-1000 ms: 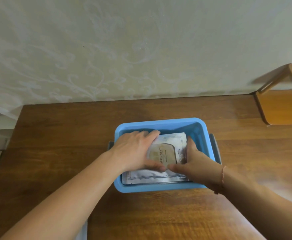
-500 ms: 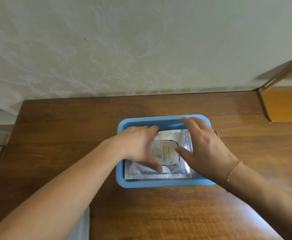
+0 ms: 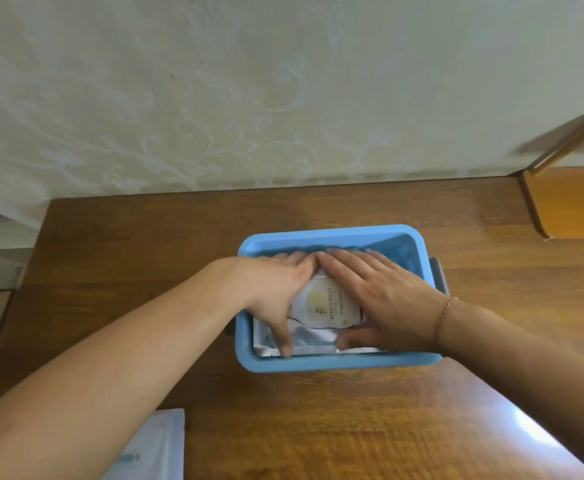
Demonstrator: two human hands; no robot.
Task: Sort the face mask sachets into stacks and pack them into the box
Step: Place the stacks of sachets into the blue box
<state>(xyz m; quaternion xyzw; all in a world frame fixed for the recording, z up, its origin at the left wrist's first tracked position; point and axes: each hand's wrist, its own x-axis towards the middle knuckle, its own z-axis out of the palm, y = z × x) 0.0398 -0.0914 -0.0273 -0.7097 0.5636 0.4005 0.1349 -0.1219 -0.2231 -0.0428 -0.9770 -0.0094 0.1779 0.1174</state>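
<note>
Wooden table (image 3: 318, 410) by a patterned wall: I press both flat, open palms, left hand (image 3: 276, 289) and right hand (image 3: 384, 303), onto the sachet stack (image 3: 328, 306), gripping nothing, seating it inside the blue box (image 3: 328, 235).

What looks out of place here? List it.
One white sachet lies on the table's near edge, outside the blue box. In the box, both hands press flat on a sachet stack; nothing spilled.
</note>
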